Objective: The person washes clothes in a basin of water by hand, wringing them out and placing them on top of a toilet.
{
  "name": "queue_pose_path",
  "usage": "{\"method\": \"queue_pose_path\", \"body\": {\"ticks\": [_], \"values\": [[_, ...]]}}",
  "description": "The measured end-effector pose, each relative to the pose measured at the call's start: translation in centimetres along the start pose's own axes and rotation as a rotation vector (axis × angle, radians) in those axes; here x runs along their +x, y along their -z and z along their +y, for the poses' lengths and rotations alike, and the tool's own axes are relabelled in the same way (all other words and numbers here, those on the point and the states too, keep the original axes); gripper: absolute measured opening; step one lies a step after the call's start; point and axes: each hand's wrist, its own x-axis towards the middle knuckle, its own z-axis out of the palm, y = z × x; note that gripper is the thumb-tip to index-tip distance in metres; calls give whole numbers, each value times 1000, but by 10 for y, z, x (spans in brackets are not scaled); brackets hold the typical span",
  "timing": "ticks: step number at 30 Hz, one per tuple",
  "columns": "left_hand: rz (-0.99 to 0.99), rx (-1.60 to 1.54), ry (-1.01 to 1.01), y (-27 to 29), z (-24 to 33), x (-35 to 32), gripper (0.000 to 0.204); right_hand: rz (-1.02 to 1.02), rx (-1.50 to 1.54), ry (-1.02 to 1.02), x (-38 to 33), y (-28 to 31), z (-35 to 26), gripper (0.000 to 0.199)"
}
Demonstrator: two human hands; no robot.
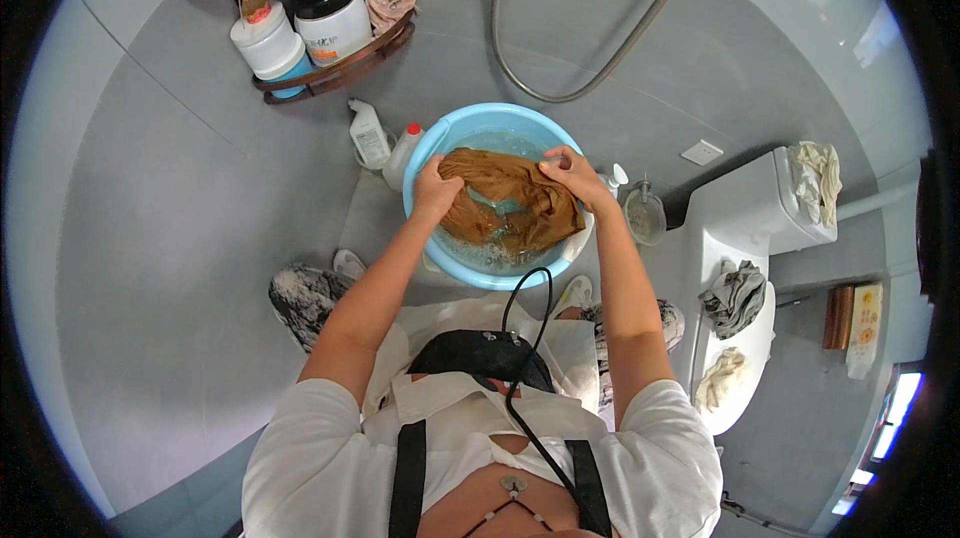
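Observation:
A wet brown garment [515,183] is stretched between my two hands over a round light-blue basin [462,266]. Soapy water [500,143] shows around and beneath the cloth, and its lower folds dip into it. My left hand [436,191] grips the garment's left edge near the basin's left rim. Fingers and thumb of my right hand [578,178] pinch its upper right edge, close to the right rim. The garment's exact kind cannot be made out. Part of it hangs as a loop with water visible through the middle.
Two bottles, one white [369,134] and one red-capped [402,158], stand left of the basin. A corner shelf [345,68] holds tubs. A shower hose [560,98] hangs beyond. At right is a white toilet [715,248] with a grey cloth [735,296] and pale cloths on it.

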Motion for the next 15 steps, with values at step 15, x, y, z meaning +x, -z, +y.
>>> {"method": "queue_pose_path", "body": {"ticks": [15], "values": [[-211, 783, -3, -31, -30, 13, 80, 188, -1263, -104, 17, -74, 31, 79]]}}
